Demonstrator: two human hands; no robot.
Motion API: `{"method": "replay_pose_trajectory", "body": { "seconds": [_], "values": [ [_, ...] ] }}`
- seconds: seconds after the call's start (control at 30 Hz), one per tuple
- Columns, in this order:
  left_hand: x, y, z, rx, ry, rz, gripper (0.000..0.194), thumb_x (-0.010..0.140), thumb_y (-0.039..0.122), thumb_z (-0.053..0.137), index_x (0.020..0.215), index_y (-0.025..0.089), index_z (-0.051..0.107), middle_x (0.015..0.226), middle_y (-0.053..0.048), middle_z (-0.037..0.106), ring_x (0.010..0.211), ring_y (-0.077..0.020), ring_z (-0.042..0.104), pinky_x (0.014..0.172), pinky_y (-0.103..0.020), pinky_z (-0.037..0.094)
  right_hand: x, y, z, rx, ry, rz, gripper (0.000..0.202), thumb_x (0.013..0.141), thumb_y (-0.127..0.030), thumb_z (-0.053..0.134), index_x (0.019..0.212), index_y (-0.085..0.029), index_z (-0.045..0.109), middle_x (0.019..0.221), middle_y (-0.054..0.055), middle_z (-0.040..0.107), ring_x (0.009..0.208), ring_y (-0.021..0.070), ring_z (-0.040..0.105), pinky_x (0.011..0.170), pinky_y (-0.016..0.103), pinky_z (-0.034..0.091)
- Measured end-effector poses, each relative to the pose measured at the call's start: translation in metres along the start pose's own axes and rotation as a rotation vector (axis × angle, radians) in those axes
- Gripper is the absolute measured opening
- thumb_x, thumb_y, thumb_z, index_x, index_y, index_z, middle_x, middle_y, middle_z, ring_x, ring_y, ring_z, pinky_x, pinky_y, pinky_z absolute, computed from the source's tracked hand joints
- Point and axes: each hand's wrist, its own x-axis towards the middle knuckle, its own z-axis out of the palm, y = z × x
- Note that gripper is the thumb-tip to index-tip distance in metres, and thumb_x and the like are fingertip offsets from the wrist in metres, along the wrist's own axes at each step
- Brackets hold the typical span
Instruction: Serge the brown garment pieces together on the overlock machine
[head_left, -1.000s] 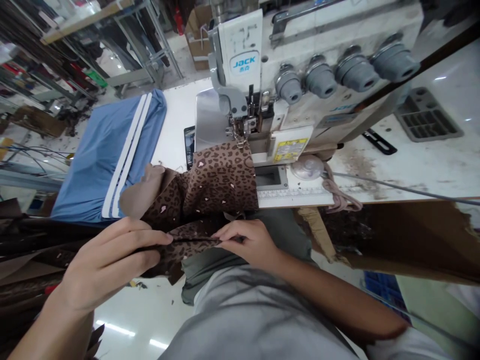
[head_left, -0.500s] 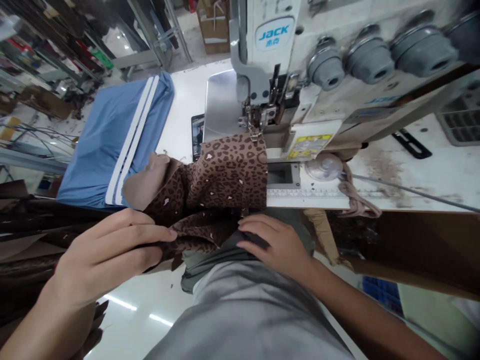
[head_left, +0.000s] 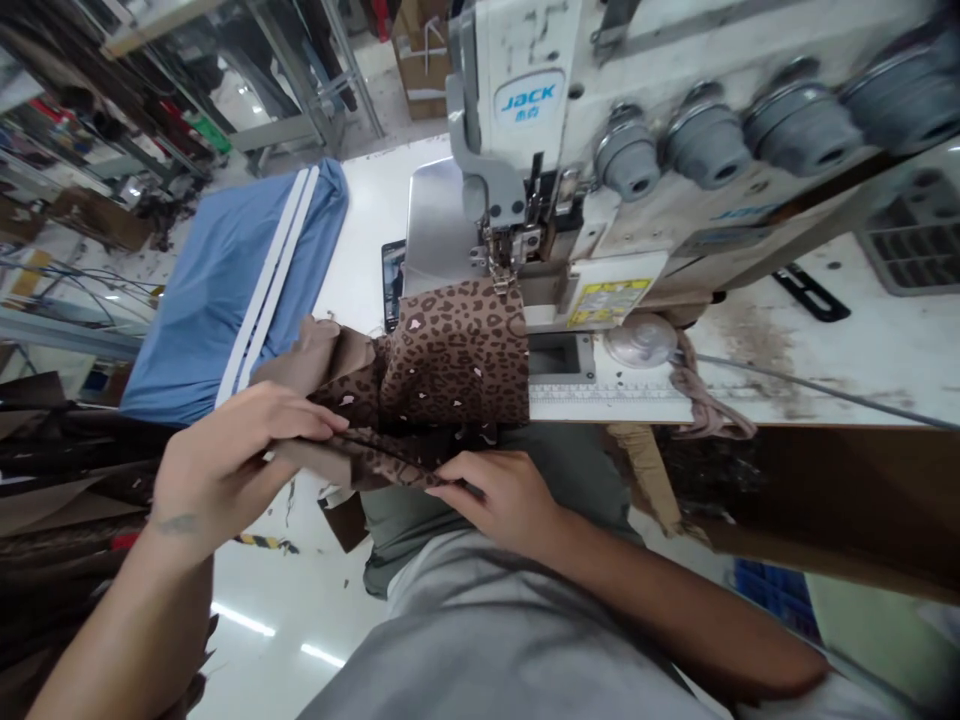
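Note:
Leopard-print brown fabric (head_left: 465, 350) lies over the front of the white machine table, its far edge under the presser foot of the sewing machine (head_left: 517, 235). Its near part hangs over the table edge toward my lap. My left hand (head_left: 232, 450) grips the fabric's folded left end between thumb and fingers, the plain underside showing there. With thumb and forefinger, my right hand (head_left: 502, 495) pinches the hanging edge just below the table. Some of that edge is hidden by my fingers.
Blue fabric (head_left: 217, 270) with white stripes lies at the table's left. A phone (head_left: 393, 280) sits beside the metal plate. Twisted cloth strips (head_left: 705, 400) and a black slotted piece (head_left: 811, 292) lie right. Dark fabric pieces (head_left: 67, 500) hang at far left; a cardboard box (head_left: 825, 490) is below right.
My right hand has moved left and closed on the hanging edge. My left hand has drawn up and turned the fabric's end, exposing its plain side. The view has shifted slightly.

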Motion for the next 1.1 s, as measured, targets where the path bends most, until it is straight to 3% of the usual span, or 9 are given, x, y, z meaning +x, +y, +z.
{"method": "replay_pose_trajectory", "body": {
  "seconds": [0.1, 0.23, 0.37, 0.43, 0.57, 0.77, 0.93, 1.0, 1.1],
  "values": [
    [0.009, -0.01, 0.02, -0.047, 0.109, -0.063, 0.017, 0.096, 0.014, 0.069, 0.106, 0.026, 0.076, 0.095, 0.001, 0.078, 0.082, -0.0158, 0.072, 0.073, -0.027, 0.057, -0.006, 0.0, -0.013, 0.069, -0.009, 0.011, 0.027, 0.106, -0.046, 0.064, 0.096, -0.023, 0.074, 0.081, -0.001, 0.081, 0.064, 0.0135, 0.073, 0.063, 0.023, 0.05],
    [0.063, 0.0, 0.06, -0.107, 0.224, -0.006, 0.008, 0.098, 0.022, 0.071, 0.1, 0.025, 0.078, 0.09, 0.001, 0.078, 0.078, -0.0156, 0.071, 0.072, -0.027, 0.055, -0.019, 0.006, -0.039, 0.038, 0.022, 0.076, 0.035, 0.105, -0.05, 0.065, 0.085, -0.023, 0.074, 0.069, -0.002, 0.074, 0.058, 0.0131, 0.067, 0.058, 0.023, 0.046],
    [0.124, 0.007, 0.094, -0.035, 0.232, 0.126, 0.009, 0.099, 0.027, 0.072, 0.096, 0.023, 0.079, 0.09, -0.002, 0.08, 0.081, -0.0162, 0.072, 0.078, -0.029, 0.053, -0.014, 0.016, -0.059, -0.08, 0.209, 0.184, 0.03, 0.106, -0.041, 0.065, 0.085, -0.022, 0.075, 0.089, 0.006, 0.077, 0.087, 0.0203, 0.075, 0.078, 0.027, 0.053],
    [0.136, 0.003, 0.101, 0.022, 0.231, 0.122, 0.008, 0.099, 0.027, 0.072, 0.098, 0.022, 0.079, 0.092, -0.002, 0.079, 0.085, -0.0162, 0.071, 0.081, -0.029, 0.052, -0.004, 0.019, -0.061, -0.098, 0.182, 0.241, 0.027, 0.104, -0.034, 0.067, 0.082, -0.022, 0.073, 0.088, 0.006, 0.075, 0.089, 0.0213, 0.074, 0.078, 0.028, 0.052],
    [0.134, -0.005, 0.094, 0.007, 0.149, -0.006, 0.01, 0.101, 0.026, 0.07, 0.102, 0.024, 0.08, 0.098, -0.002, 0.076, 0.093, -0.016, 0.07, 0.085, -0.029, 0.052, 0.004, 0.026, -0.054, 0.011, 0.019, 0.263, 0.026, 0.098, -0.031, 0.074, 0.075, -0.022, 0.068, 0.068, -0.002, 0.067, 0.063, 0.0148, 0.063, 0.061, 0.024, 0.042],
    [0.136, -0.002, 0.089, 0.009, 0.098, -0.122, 0.011, 0.103, 0.027, 0.067, 0.098, 0.025, 0.078, 0.094, 0.0, 0.073, 0.087, -0.0149, 0.068, 0.081, -0.03, 0.05, -0.015, 0.036, -0.045, 0.217, 0.053, 0.296, 0.023, 0.101, -0.037, 0.069, 0.085, -0.022, 0.064, 0.07, -0.003, 0.068, 0.061, 0.0125, 0.061, 0.059, 0.022, 0.039],
    [0.132, 0.002, 0.095, 0.305, 0.218, 0.136, 0.018, 0.1, 0.016, 0.068, 0.108, 0.028, 0.079, 0.108, -0.003, 0.077, 0.098, -0.0209, 0.066, 0.089, -0.037, 0.049, -0.016, 0.04, -0.042, 0.216, 0.06, 0.272, 0.02, 0.103, -0.035, 0.064, 0.089, -0.023, 0.055, 0.062, -0.008, 0.056, 0.054, 0.0106, 0.052, 0.055, 0.022, 0.032],
    [0.121, 0.01, 0.099, 0.488, 0.177, 0.231, 0.036, 0.101, 0.009, 0.061, 0.128, 0.029, 0.075, 0.121, -0.004, 0.077, 0.103, -0.0234, 0.065, 0.093, -0.04, 0.049, -0.017, 0.04, -0.041, 0.217, 0.053, 0.245, 0.017, 0.104, -0.033, 0.061, 0.092, -0.023, 0.054, 0.06, -0.009, 0.053, 0.052, 0.0104, 0.049, 0.054, 0.022, 0.031],
    [0.104, 0.027, 0.108, 0.532, 0.102, 0.196, 0.051, 0.1, 0.007, 0.06, 0.148, 0.021, 0.061, 0.139, -0.007, 0.072, 0.117, -0.0254, 0.065, 0.107, -0.041, 0.049, -0.02, 0.039, -0.043, 0.202, 0.057, 0.184, 0.017, 0.106, -0.03, 0.058, 0.091, -0.024, 0.054, 0.062, -0.009, 0.054, 0.052, 0.01, 0.049, 0.053, 0.022, 0.031]
  ]
}}
